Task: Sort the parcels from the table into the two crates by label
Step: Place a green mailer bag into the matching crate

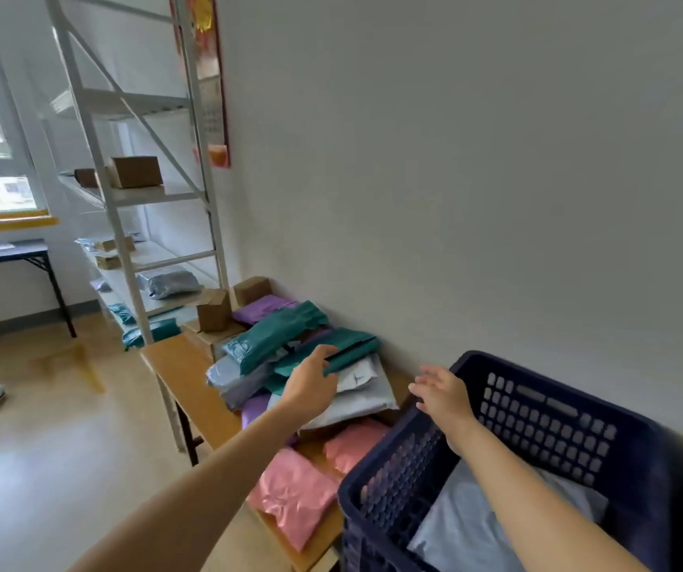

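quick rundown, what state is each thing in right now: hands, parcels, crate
left hand: fingers at the teal mailer's edge, grip unclear
right hand: open, empty, above the crate rim
teal mailer: flat on top of the pile
blue crate: holds a grey mailer
pink mailers: lying on the table, not yet sorted

I see the parcels heaped along the right edge of the table (191, 377). Two teal mailers (282, 332) lie on top, over crumpled grey mailers (360, 394) and purple mailers (261, 307). Two pink mailers (294, 493) lie flat at the end nearest me. Small cardboard boxes (213, 311) stand at the far end. The navy crate (558, 390), lattice-walled, stands at my near right with a grey parcel (467, 526) lying inside.
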`<state>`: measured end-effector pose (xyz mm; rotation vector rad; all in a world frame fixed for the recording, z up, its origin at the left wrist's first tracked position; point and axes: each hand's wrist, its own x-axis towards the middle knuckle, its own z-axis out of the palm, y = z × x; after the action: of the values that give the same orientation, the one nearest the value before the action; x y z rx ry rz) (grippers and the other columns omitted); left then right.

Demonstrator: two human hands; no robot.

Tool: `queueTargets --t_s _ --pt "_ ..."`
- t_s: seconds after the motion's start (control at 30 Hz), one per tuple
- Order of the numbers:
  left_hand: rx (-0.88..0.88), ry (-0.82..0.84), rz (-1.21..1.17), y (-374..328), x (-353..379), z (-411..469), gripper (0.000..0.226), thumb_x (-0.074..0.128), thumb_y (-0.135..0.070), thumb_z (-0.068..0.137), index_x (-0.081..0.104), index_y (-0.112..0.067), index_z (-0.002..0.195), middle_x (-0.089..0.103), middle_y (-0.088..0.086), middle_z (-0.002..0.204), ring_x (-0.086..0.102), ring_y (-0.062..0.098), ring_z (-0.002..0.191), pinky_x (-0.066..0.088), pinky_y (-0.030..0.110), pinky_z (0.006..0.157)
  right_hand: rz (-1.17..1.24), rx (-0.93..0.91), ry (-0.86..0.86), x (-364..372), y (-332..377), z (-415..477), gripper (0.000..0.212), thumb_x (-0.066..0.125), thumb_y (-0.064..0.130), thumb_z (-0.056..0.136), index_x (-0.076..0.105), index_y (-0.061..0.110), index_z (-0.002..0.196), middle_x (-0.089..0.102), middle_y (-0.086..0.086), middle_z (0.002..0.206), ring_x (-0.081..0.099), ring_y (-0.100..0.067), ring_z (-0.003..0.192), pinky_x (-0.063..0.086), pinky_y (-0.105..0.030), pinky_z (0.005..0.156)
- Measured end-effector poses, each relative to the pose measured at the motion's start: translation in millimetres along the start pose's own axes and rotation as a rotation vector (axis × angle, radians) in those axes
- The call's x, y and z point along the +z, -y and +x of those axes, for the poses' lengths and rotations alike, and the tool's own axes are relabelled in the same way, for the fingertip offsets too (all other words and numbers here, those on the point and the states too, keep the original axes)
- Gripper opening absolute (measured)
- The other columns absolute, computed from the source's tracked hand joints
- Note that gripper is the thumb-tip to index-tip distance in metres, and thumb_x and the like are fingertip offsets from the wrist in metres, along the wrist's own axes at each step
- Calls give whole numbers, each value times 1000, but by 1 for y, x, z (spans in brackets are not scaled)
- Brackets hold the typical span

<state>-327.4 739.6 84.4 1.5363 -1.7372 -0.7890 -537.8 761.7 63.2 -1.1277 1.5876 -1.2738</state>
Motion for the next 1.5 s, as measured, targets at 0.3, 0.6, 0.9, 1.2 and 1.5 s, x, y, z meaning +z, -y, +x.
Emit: queueTargets --t_s 0.3,0.6,0.9,1.2,1.5 --pt "-176 -71 -33 112 -92 29 45 53 -7 93 45 -17 136 54 -1 95 60 26 95 55 40 85 -29 5 83 137 3 25 39 60 1 89 54 2 127 55 -10 110 54 -20 97 49 -32 83" --pt "-289 -100 -35 191 -138 118 51 48 -4 92 43 -23 139 53 10 128 57 15 88 47 20 60 -84 0 162 244 -3 119 40 61 2 88 53 5 127 58 -13 118 57 -21 101 50 -40 95" --pt "-307 -37 144 244 -169 264 46 47 -5 96 43 -19 139 52 12 133 54 22 107 46 23 71 -42 99 137 332 -13 245 40 59 1 88 53 5 127 57 -12 118 58 -22 104 51 -39 94" --pt "-328 135 180 291 -165 347 46 52 -12 96 42 -18 140 49 12 138 50 26 122 46 32 93 -67 210 79 370 -41 301 41 58 1 88 53 7 128 57 -11 120 57 -22 108 48 -43 100" --pt "-247 337 196 345 -150 446 31 52 -6 92 57 -17 121 58 8 121 58 28 114 49 39 98 -172 273 -86 403 -65 319 38 58 3 90 53 10 127 58 -8 122 56 -19 106 46 -30 92"
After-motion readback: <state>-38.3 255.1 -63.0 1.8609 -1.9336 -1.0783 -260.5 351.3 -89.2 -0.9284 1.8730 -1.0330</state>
